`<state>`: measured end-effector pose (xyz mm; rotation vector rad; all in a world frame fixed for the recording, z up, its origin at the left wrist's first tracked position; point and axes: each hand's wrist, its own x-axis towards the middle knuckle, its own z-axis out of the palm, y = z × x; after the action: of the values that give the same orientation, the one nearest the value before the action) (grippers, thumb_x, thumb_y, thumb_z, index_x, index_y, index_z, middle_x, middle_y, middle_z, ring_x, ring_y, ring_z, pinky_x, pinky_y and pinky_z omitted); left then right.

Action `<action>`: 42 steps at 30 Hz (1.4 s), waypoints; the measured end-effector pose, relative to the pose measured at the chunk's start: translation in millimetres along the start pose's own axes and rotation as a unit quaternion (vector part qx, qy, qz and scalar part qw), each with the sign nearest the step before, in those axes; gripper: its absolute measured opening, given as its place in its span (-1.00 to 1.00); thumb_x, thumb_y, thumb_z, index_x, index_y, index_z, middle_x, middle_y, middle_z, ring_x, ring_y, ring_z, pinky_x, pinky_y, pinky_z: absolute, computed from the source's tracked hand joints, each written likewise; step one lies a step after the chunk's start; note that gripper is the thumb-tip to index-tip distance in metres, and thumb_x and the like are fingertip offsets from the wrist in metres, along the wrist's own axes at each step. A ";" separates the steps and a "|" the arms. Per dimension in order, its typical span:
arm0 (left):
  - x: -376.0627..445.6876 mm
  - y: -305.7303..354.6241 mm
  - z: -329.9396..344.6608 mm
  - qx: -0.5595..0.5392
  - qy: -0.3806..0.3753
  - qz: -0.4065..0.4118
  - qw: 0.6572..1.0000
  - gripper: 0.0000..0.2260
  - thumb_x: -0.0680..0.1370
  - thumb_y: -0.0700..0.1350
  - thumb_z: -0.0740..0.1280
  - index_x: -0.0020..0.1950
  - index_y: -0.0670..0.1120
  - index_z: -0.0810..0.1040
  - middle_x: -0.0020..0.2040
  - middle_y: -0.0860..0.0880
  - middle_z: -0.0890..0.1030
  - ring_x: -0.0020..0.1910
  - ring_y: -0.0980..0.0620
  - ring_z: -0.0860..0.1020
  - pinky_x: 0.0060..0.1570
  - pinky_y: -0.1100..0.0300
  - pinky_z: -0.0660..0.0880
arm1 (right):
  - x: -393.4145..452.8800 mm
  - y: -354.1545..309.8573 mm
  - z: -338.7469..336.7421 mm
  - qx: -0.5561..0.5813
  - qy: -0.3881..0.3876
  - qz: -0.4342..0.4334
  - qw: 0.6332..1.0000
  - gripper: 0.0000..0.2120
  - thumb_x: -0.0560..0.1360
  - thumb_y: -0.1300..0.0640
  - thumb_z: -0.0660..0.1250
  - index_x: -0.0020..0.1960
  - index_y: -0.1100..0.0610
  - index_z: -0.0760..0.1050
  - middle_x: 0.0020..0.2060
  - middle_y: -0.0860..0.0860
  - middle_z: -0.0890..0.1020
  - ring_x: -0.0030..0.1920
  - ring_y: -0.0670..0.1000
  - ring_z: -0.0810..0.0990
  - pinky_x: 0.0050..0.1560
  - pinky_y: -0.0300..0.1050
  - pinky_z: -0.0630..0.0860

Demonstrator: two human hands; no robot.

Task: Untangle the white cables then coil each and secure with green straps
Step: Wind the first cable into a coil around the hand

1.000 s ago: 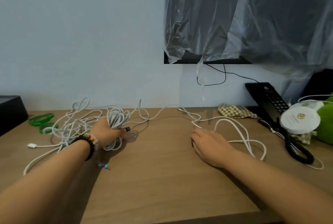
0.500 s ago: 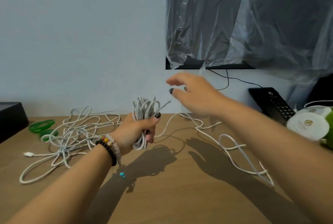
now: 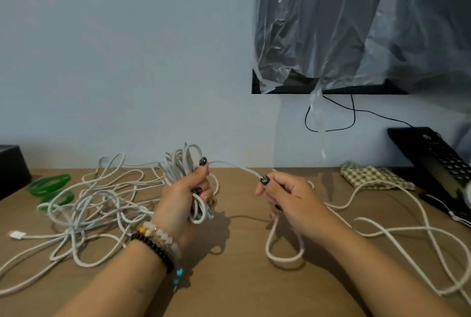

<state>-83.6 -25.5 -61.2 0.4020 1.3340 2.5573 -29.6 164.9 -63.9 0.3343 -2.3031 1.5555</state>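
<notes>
The left hand grips the coiled white cable upright above the counter while the right hand pinches its free strand taut, apparently to feed the next loop, green straps waiting far left.

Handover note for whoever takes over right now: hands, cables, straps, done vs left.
Left hand grips a partly wound coil of white cable.
Right hand pinches the loose run leading from that coil; its slack trails over the desk on the right.
Tangled white cables lie on the left, green straps beyond them.
Done: no coil strapped.
Left: finish winding, strap it, untangle and coil the rest.
</notes>
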 end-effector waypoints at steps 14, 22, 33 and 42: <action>-18.4 -7.8 3.7 0.098 -0.110 -0.077 0.986 -0.66 0.47 -0.07 0.33 0.21 -0.15 0.56 -0.52 0.06 0.22 -0.58 0.14 0.25 -0.50 0.29 0.25 | -20.9 -11.0 13.5 0.093 -0.028 0.044 0.994 -0.66 0.61 0.21 0.16 -0.32 0.17 0.48 -0.55 0.02 0.24 -0.51 -0.02 0.16 -0.45 -0.21 0.15; -21.3 -9.0 1.6 0.112 -0.190 -0.100 0.970 -0.73 0.45 -0.08 0.33 0.07 -0.16 0.68 -0.53 0.06 0.22 -0.60 0.14 0.26 -0.50 0.27 0.29 | -24.8 -13.1 17.2 0.070 -0.103 0.077 0.989 -0.60 0.60 0.21 0.17 -0.40 0.13 0.46 -0.56 0.06 0.22 -0.52 0.01 0.15 -0.46 -0.19 0.17; -12.6 -0.5 -4.4 0.173 -0.005 0.091 0.981 -0.77 0.30 -0.10 0.49 -0.18 -0.16 0.50 -0.50 -0.02 0.45 -0.57 0.07 0.43 -0.48 0.24 0.44 | -25.4 -13.4 26.9 0.051 -0.071 0.070 0.994 -0.66 0.65 0.12 0.13 -0.22 0.13 0.54 -0.52 0.01 0.27 -0.52 -0.04 0.19 -0.43 -0.15 0.16; -17.5 -7.6 2.3 0.241 -0.003 0.122 0.963 -0.86 0.50 -0.17 0.41 -0.24 0.01 0.67 -0.08 -0.20 0.68 -0.36 0.00 0.56 -0.35 0.17 0.50 | -27.5 -11.4 32.0 -0.014 -0.076 0.049 0.996 -0.67 0.63 0.06 0.15 -0.24 0.04 0.56 -0.52 0.02 0.30 -0.52 -0.06 0.21 -0.43 -0.20 0.19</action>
<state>-65.9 -25.1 -68.5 0.6969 2.0196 2.3789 -4.9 131.0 -76.4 0.3489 -2.4894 1.5918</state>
